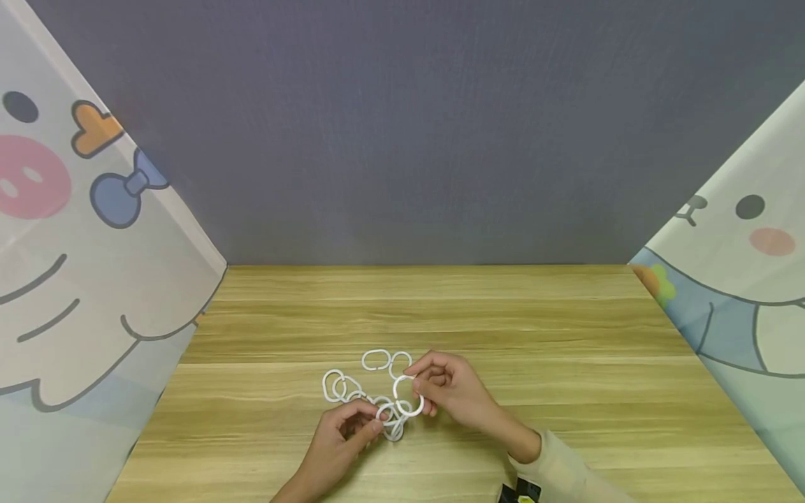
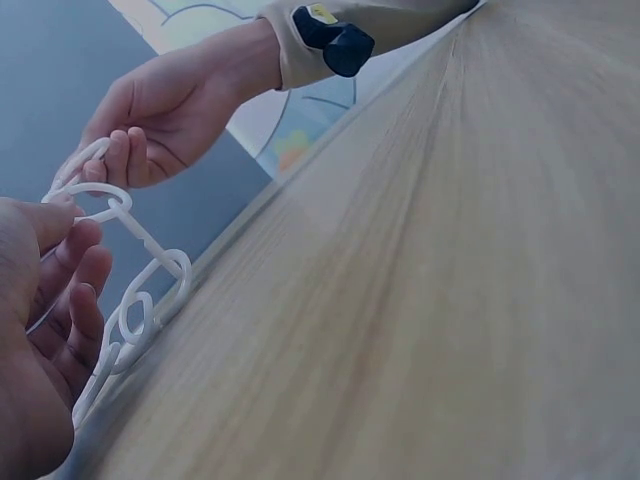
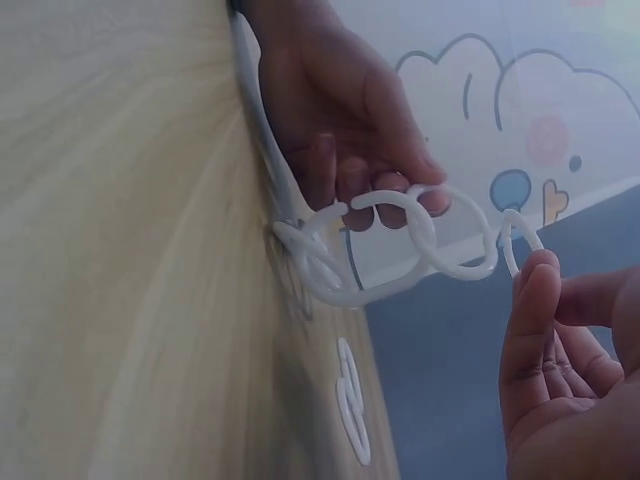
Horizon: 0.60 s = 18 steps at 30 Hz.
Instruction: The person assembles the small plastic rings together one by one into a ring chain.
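My left hand [image 1: 339, 441] pinches a white plastic link [image 3: 478, 271] of a chain between thumb and fingertips. Several joined links [image 2: 182, 280] hang from that hand toward the wooden tabletop, and the chain trails off to the left [image 1: 324, 388] in the head view. Just to the right, my right hand [image 1: 458, 391] pinches another white link [image 3: 507, 240] by its edge, its other fingers curled in. This link meets the one in the left hand. Two more white links [image 1: 363, 360], overlapping one another, lie flat on the wood behind the hands.
The wood-grain table [image 1: 528, 314] runs back to a grey panel [image 1: 428, 140]. Printed cartoon panels [image 1: 75, 279] flank it on both sides. A black device [image 2: 345, 48] sits on the right sleeve [image 1: 560, 464].
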Each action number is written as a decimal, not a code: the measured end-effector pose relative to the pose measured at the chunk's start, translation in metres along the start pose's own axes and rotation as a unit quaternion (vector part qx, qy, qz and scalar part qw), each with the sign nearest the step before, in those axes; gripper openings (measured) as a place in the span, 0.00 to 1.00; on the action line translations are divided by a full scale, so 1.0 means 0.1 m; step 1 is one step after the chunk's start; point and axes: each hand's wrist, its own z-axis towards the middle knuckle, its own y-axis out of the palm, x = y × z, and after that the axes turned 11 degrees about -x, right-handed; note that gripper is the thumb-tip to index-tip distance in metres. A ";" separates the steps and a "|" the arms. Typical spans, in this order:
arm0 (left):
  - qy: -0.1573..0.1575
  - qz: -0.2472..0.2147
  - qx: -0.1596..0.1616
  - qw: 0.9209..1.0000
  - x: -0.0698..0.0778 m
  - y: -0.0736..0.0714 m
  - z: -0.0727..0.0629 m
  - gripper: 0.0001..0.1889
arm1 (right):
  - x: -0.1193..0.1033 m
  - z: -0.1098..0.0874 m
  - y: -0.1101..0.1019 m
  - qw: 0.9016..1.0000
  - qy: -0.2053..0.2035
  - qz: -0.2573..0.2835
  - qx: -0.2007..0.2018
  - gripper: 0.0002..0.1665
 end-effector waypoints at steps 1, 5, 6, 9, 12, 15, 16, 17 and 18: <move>0.001 -0.001 0.000 1.000 0.00 0.00 0.00 0.05 | 0.00 0.00 0.01 1.000 0.003 -0.002 -0.002 0.12; 0.000 -0.005 -0.001 1.000 0.00 0.00 0.00 0.05 | 0.00 -0.01 0.05 1.000 0.025 -0.003 0.001 0.12; 0.001 -0.004 -0.001 1.000 0.00 0.00 0.00 0.05 | 0.00 -0.01 0.06 1.000 0.030 -0.004 0.003 0.12; 0.003 -0.005 -0.002 1.000 0.00 0.00 -0.01 0.05 | 0.02 -0.01 0.08 0.999 0.045 -0.012 0.013 0.10; 0.005 -0.006 -0.003 1.000 0.00 0.00 -0.01 0.05 | 0.04 -0.02 0.09 0.998 0.051 -0.031 0.015 0.09; 0.004 -0.008 -0.002 1.000 0.00 0.00 -0.01 0.05 | 0.06 -0.02 0.10 0.998 0.046 -0.045 0.011 0.09; 0.004 -0.007 -0.001 1.000 0.00 0.00 -0.01 0.05 | 0.06 -0.03 0.10 0.998 0.043 -0.044 0.009 0.09; 0.004 -0.006 -0.001 1.000 0.00 0.00 -0.01 0.05 | 0.07 -0.03 0.11 0.998 0.041 -0.044 0.008 0.09; 0.004 -0.005 0.000 1.000 0.00 0.00 -0.01 0.05 | 0.07 -0.03 0.11 0.998 0.039 -0.045 0.009 0.09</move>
